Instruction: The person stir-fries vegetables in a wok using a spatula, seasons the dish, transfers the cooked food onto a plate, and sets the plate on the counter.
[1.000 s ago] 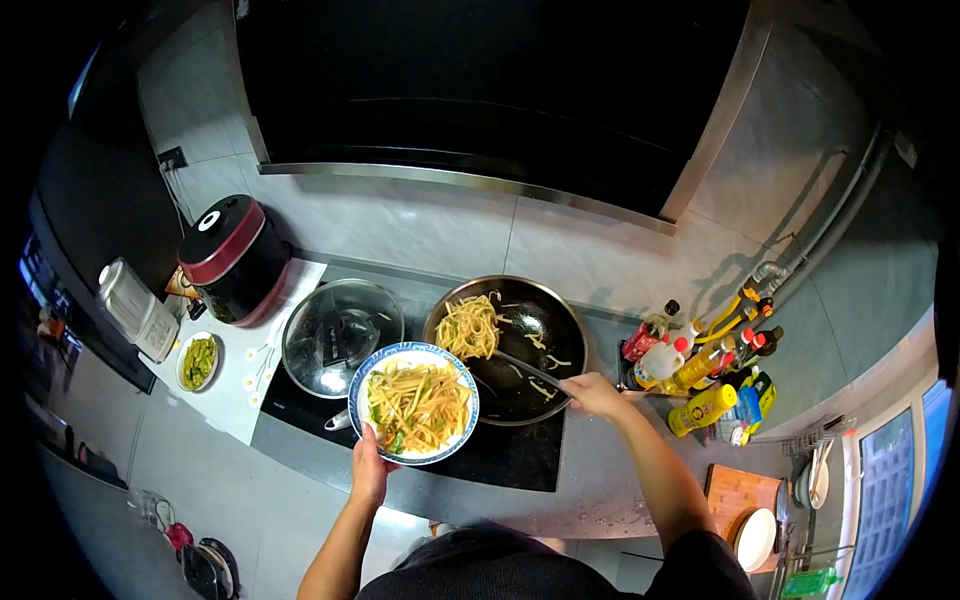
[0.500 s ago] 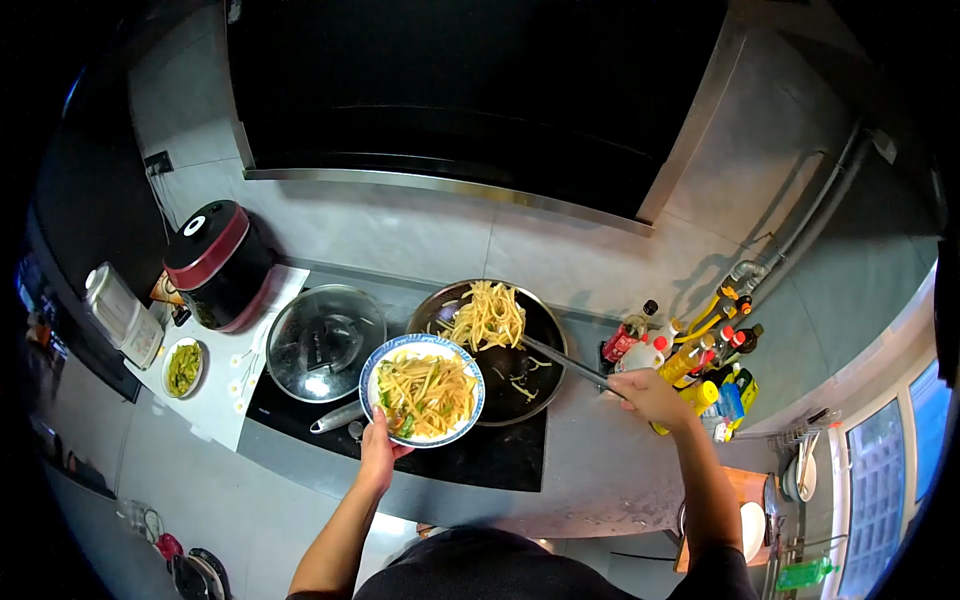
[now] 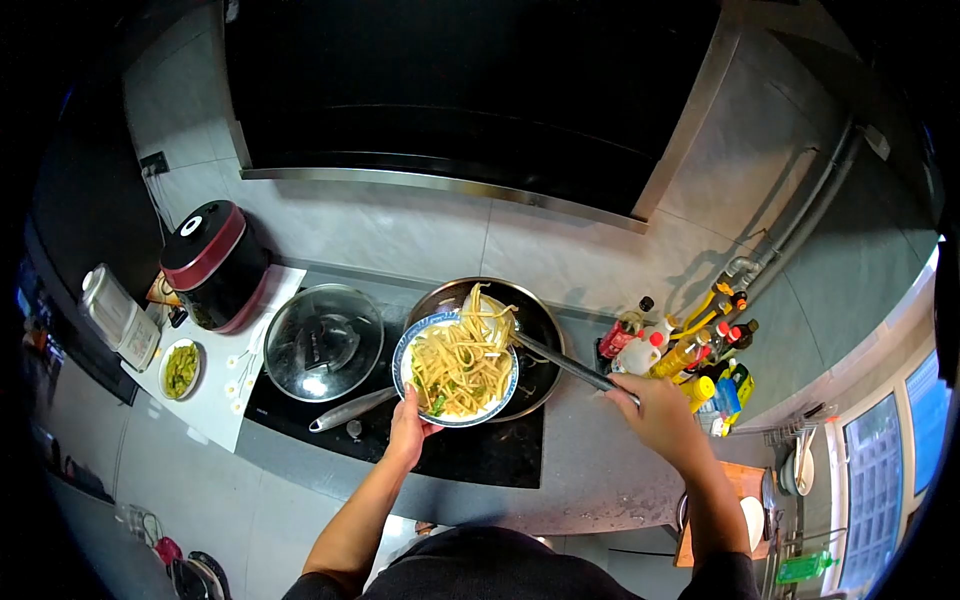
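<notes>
My left hand [image 3: 408, 435] grips the near-left rim of a blue-and-white patterned bowl [image 3: 401, 366], thumb on top, holding it over the near-left part of the frying pan [image 3: 546, 330]. Cooked pale-yellow strips with bits of green [image 3: 455, 370] fill the bowl and heap up toward its far-right edge. Closed around the dark handle of a long metal spatula [image 3: 565, 362] is my right hand [image 3: 660, 420]. The spatula's head reaches the bowl's right rim and is mostly hidden by the strips. The bowl covers much of the pan's inside.
Left of the pan, a glass-lidded pan [image 3: 325, 340] sits on the black cooktop [image 3: 480, 460]. Farther left are a rice cooker [image 3: 215, 265] and a small dish of green food [image 3: 181, 370]. Several sauce bottles [image 3: 680, 355] crowd the right side. The range hood [image 3: 450, 185] hangs above.
The bowl has moved right and up, farther over the pan. The spatula's load of strips has come down onto the bowl's far-right side. My right hand has shifted slightly right and nearer me.
</notes>
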Available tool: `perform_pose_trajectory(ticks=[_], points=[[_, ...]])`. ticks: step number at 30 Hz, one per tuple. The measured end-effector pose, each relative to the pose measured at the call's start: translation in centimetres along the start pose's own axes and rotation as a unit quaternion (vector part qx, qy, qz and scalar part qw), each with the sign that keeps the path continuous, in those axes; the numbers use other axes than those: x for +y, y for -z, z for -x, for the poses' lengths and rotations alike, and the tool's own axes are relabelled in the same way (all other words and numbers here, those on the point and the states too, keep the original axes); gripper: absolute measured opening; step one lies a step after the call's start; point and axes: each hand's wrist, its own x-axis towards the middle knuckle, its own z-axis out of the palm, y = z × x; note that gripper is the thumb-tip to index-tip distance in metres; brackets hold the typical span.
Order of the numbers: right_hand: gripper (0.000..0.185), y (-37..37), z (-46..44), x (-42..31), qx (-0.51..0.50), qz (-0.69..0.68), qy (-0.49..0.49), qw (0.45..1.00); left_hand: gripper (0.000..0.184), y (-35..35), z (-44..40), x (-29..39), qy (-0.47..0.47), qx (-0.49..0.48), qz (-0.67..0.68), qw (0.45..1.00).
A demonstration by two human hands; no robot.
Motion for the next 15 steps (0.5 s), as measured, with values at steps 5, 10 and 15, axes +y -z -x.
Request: perform_pose_trajectory(ticks=[5,10,15], points=[[0.026,-0.6,0.8,0.2,0.036,0.053,0.064,0.996,0.067,0.3,0.0,-0.1,0.002,-0.005,-0.007,1.000],[0.033,-0.9,0.7,-0.5,0.057,0.113,0.070,0.990,0.067,0.6,0.2,0.0,0.005,0.003,-0.014,1.000],[0.033,-0.9,0.9,-0.6,0.035,0.113,0.069,0.991,0.067,0.6,0.6,0.3,-0.002,0.017,-0.012,1.000]])
